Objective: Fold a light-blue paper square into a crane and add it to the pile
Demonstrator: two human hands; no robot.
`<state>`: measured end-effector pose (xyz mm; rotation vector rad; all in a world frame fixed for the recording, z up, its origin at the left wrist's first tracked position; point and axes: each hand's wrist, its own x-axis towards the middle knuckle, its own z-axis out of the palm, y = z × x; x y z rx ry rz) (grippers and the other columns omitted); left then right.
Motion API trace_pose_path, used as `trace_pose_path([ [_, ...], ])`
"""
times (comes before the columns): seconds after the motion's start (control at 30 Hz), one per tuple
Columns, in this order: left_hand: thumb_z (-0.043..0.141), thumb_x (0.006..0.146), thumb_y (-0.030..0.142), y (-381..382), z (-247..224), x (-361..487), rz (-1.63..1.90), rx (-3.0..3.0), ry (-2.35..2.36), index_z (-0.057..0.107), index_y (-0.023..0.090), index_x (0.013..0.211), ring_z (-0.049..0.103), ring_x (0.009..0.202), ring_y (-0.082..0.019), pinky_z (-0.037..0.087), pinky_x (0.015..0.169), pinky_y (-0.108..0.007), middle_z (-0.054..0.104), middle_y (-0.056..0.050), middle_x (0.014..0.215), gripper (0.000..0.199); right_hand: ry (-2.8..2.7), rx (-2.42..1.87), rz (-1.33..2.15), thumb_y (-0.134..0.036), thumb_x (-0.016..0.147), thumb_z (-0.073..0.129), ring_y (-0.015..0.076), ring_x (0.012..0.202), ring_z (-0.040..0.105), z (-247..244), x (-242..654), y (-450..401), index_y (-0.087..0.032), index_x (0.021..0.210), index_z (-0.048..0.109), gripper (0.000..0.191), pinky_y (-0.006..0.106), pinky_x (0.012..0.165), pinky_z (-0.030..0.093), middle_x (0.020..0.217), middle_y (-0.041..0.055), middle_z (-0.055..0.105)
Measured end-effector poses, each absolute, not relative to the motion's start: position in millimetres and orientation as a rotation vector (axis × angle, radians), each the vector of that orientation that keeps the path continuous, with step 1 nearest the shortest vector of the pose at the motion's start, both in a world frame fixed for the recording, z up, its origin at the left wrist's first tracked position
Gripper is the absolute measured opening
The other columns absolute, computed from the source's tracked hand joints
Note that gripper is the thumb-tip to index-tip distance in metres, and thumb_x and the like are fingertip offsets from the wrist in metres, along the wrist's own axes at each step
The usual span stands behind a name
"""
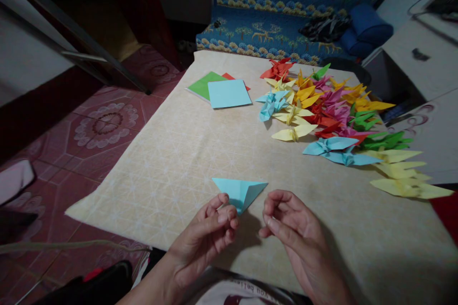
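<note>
A light blue sheet of paper, folded into a triangle (239,190), lies on the table in front of my hands, its long edge facing away and a crease running down its right half. My left hand (211,228) is at its near left side, fingers loosely curled and slightly apart, overlapping the lower part of the paper in view; I see nothing held in it. To the right of the triangle, my right hand (295,228) hovers with bent fingers and nothing visible between them. The triangle's lower tip is partly hidden behind my left fingers.
Square paper sheets, blue (229,94), green (203,85) and red (229,76), overlap at the table's far left. Many folded paper cranes (322,109) in several colours crowd the right side. Beyond the patterned tablecloth (161,167) stands a blue covered sofa (265,28).
</note>
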<state>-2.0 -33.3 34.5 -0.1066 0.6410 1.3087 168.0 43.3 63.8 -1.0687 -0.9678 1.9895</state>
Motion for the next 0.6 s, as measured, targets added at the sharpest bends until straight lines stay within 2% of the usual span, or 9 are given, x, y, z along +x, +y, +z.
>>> trace_pose_path([
  [0.17, 0.076, 0.077, 0.012, -45, 27, -16, 1.379, 0.066, 0.804, 0.050, 0.020, 0.102, 0.060, 0.071, -0.007, 0.047, 0.060, -0.014, 0.057, 0.003, 0.079, 0.038, -1.165, -1.101, 1.896, -0.031, 0.077, 0.076, 0.0140, 0.072, 0.056, 51, 179, 48, -0.023, 0.103, 0.061, 0.032, 0.025, 0.059, 0.055, 0.080, 0.0002, 0.058],
  [0.27, 0.077, 0.078, 0.019, -51, 21, -21, 1.404, 0.248, 0.984, 0.049, 0.021, 0.097, 0.056, 0.065, -0.007, 0.044, 0.059, -0.016, 0.057, 0.004, 0.074, 0.034, -1.543, -1.204, 1.553, -0.036, 0.081, 0.073, 0.0155, 0.069, 0.059, 36, 180, 58, -0.023, 0.101, 0.061, 0.027, 0.029, 0.062, 0.054, 0.079, 0.0007, 0.061],
  [0.3, 0.078, 0.077, 0.021, -52, 20, -22, 1.411, 0.305, 1.032, 0.050, 0.021, 0.096, 0.054, 0.062, -0.007, 0.043, 0.058, -0.016, 0.057, 0.004, 0.072, 0.034, -1.686, -1.213, 1.358, -0.036, 0.079, 0.075, 0.0175, 0.074, 0.061, 32, 179, 63, -0.023, 0.100, 0.062, 0.028, 0.031, 0.066, 0.054, 0.085, 0.0024, 0.063],
  [0.37, 0.080, 0.074, 0.025, -54, 17, -22, 1.413, 0.390, 1.105, 0.052, 0.019, 0.092, 0.050, 0.060, -0.006, 0.041, 0.057, -0.016, 0.055, 0.005, 0.069, 0.034, -1.979, -1.158, 0.985, -0.033, 0.069, 0.083, 0.0258, 0.100, 0.060, 27, 172, 74, -0.023, 0.105, 0.064, 0.042, 0.040, 0.084, 0.051, 0.108, 0.0075, 0.065],
  [0.43, 0.082, 0.072, 0.027, -54, 16, -21, 1.391, 0.441, 1.164, 0.055, 0.018, 0.087, 0.049, 0.062, -0.007, 0.041, 0.059, -0.017, 0.054, 0.004, 0.069, 0.032, -2.218, -1.121, 0.812, -0.024, 0.065, 0.086, 0.0293, 0.114, 0.054, 25, 163, 85, -0.022, 0.117, 0.061, 0.057, 0.045, 0.096, 0.045, 0.120, 0.0093, 0.063],
  [0.5, 0.082, 0.071, 0.028, -53, 16, -20, 1.360, 0.476, 1.211, 0.057, 0.016, 0.081, 0.049, 0.064, -0.007, 0.042, 0.060, -0.017, 0.054, 0.003, 0.069, 0.029, -2.402, -1.113, 0.794, -0.017, 0.066, 0.084, 0.0280, 0.115, 0.054, 26, 154, 95, -0.022, 0.122, 0.058, 0.061, 0.044, 0.098, 0.044, 0.123, 0.0086, 0.063],
  [0.6, 0.082, 0.070, 0.029, -52, 16, -19, 1.320, 0.511, 1.246, 0.060, 0.014, 0.076, 0.049, 0.065, -0.008, 0.041, 0.061, -0.018, 0.054, 0.002, 0.071, 0.028, -2.576, -1.110, 0.819, -0.015, 0.068, 0.081, 0.0255, 0.108, 0.058, 28, 144, 104, -0.024, 0.116, 0.062, 0.052, 0.041, 0.092, 0.044, 0.115, 0.0053, 0.066],
])
